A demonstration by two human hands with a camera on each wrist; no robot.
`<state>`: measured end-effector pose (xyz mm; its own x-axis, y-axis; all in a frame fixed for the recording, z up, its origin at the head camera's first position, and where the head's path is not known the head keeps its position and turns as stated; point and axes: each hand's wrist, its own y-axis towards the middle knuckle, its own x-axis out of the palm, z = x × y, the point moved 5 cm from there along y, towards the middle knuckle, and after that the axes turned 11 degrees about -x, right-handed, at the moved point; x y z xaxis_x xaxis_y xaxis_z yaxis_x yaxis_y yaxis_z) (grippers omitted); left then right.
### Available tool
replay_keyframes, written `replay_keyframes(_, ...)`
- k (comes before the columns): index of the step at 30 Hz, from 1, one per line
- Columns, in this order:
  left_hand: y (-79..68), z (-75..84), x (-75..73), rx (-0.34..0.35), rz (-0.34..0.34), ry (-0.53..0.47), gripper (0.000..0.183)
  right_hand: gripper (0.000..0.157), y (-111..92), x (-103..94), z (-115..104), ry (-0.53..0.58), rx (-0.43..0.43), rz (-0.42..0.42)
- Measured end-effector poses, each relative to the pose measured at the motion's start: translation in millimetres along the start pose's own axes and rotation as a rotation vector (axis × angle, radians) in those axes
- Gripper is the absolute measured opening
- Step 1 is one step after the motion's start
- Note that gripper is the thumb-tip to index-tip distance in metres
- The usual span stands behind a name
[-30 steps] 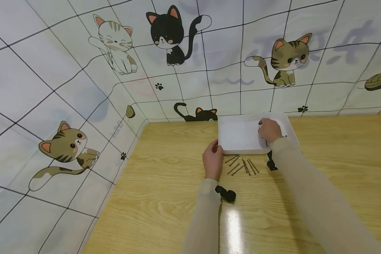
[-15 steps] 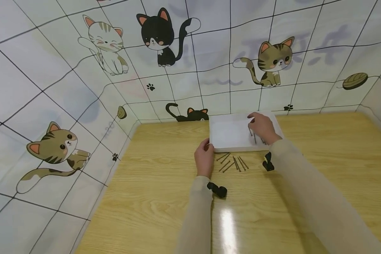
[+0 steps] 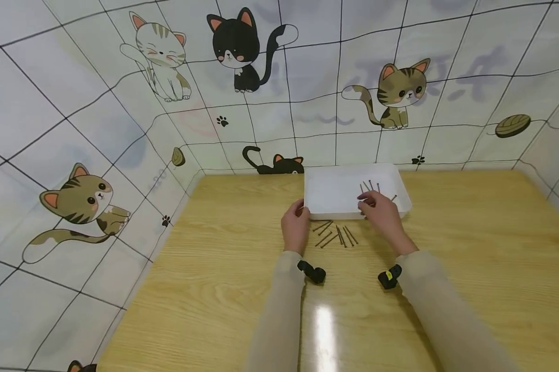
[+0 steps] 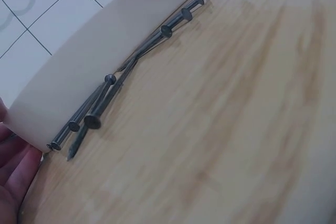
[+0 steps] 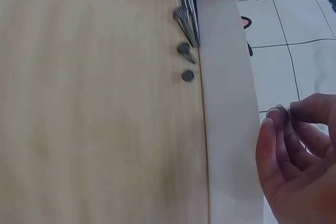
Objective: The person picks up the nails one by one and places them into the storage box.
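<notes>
A shallow white tray stands at the back of the table against the wall. My left hand grips its front left corner, with the fingertips partly hidden. Above the tray's front right edge, my right hand has loosely curled fingers. In the right wrist view its thumb and index finger come close together, and I see nothing held between them. Several nails lie inside the tray, just beyond the right hand. More dark metal nails are spread on the table along the front wall; the left wrist view shows their heads.
The wood-grain table extends to both sides and toward me. A wall covering with cartoon cats rises right behind the tray. Small black cameras sit on both wrists.
The right hand has come back from over the tray toward its front edge, leaving nails lying in it. The left hand has stayed at the corner. The head view has shifted slightly.
</notes>
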<state>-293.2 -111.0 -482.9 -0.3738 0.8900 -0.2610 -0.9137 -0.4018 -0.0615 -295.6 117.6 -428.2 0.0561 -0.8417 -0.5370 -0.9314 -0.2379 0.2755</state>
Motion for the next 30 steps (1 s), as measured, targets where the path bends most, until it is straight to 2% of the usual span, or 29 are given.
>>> replay_keyframes(6,2.8,2.5,-8.9,0.009,-0.01,0.005,0.032,0.032,-17.5,22.7,-6.3,0.075,0.042,-0.033)
replay_keyframes(13,-0.3,5.4,-10.3,0.026,-0.037,-0.001,0.033,0.036,-29.4,46.9,-5.8,0.051,0.089,-0.075)
replay_keyframes(21,-2.7,1.5,-4.3,0.014,-0.038,-0.001,0.033,0.04,-37.2,56.8,-11.4,-0.068,0.083,-0.074)
replay_keyframes(25,-3.0,2.1,-2.9,0.003,-0.056,-0.016,0.034,0.039,-35.9,57.7,-16.5,-0.163,0.037,-0.055)
replay_keyframes(30,-2.7,2.9,-3.0,-0.004,-0.045,-0.008,0.033,0.037,-32.0,57.2,-18.9,-0.243,0.039,-0.074)
